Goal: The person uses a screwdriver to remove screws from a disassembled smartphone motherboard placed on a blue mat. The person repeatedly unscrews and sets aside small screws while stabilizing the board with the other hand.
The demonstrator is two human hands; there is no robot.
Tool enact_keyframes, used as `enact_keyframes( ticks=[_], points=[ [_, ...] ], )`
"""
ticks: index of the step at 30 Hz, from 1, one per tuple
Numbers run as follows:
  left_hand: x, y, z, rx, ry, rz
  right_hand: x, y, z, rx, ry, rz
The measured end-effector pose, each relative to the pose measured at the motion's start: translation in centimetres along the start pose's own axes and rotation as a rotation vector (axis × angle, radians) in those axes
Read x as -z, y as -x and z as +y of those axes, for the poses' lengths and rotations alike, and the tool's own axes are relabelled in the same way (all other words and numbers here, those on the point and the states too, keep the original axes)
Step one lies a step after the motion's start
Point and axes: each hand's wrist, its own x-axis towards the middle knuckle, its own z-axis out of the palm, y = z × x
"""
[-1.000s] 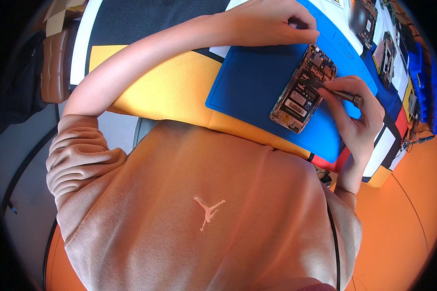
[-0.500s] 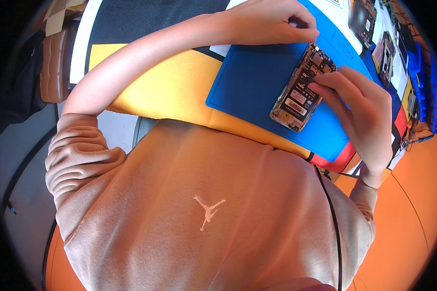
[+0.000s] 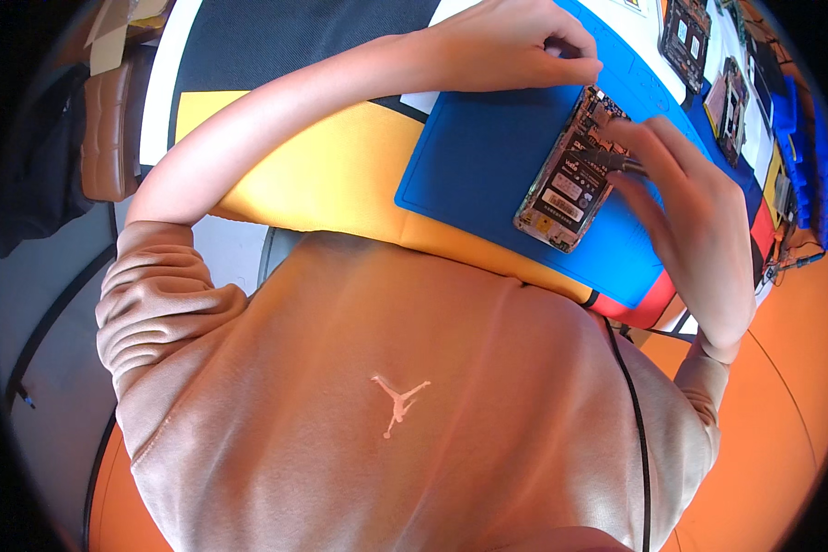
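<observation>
Opened phone, battery and board in place, tool at work height

Phone (image 3: 567, 173): one, lying aslant on the blue mat (image 3: 474, 152), inner side up, below the left hand. Back cover off, so the opening-up counts as done.
Battery (image 3: 567, 199): one, dark, labelled, seated in the phone's lower part. Not lifted out.
Board (image 3: 595, 112): at the upper end, in the frame, partly behind fingers. Whether any screw or connector is loose: too small to tell.
Tool (image 3: 602, 160): one, slim and dark, over the join of battery and board; contact cannot be told.
Right hand (image 3: 692, 204): thumb and fingers closed narrowly about the tool, slightly blurred.
Left hand (image 3: 523, 51): curled, fingertips drawn close together just beside the phone's top edge; whether they grip anything, I cannot tell.
Other phones (image 3: 686, 42): opened too, farther right on the surface (image 3: 294, 170), well apart from both hands.
Progress, in my judgement: exposed but not emptied; whatever concerns battery and board remains unfinished.
</observation>
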Motion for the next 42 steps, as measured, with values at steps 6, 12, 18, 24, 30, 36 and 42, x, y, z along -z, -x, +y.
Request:
enact_keyframes(
  ticks=[6,12,18,24,30,36,42],
  points=[
    [-0.3,-0.1,-0.2,0.009,0.013,0.013,-0.2,0.1,-0.2,0.0,0.091,0.008],
    [-0.1,-0.1,-0.1,0.034,0.006,-0.019,-0.7,0.1,-0.6,0.027,0.0,0.033],
    [0.0,-0.1,-0.3,0.026,-0.065,-0.036,-0.8,-0.1,-0.6,-0.01,0.028,0.083],
    [-0.6,0.2,-1.2,-0.083,-0.173,0.028,-1.2,0.0,-0.4,-0.045,0.118,0.069],
    [0.2,0.4,-0.6,0.026,-0.219,-0.111,-1.6,0.7,-0.9,0.013,0.146,0.038],
    [0.1,0.2,0.0,0.087,-0.248,-0.107,-2.4,0.6,-1.5,-0.042,0.232,0.215],
    [0.2,0.2,-0.2,0.084,-0.268,-0.115,-2.4,1.4,-1.7,-0.066,0.3,0.053]
  ],
)
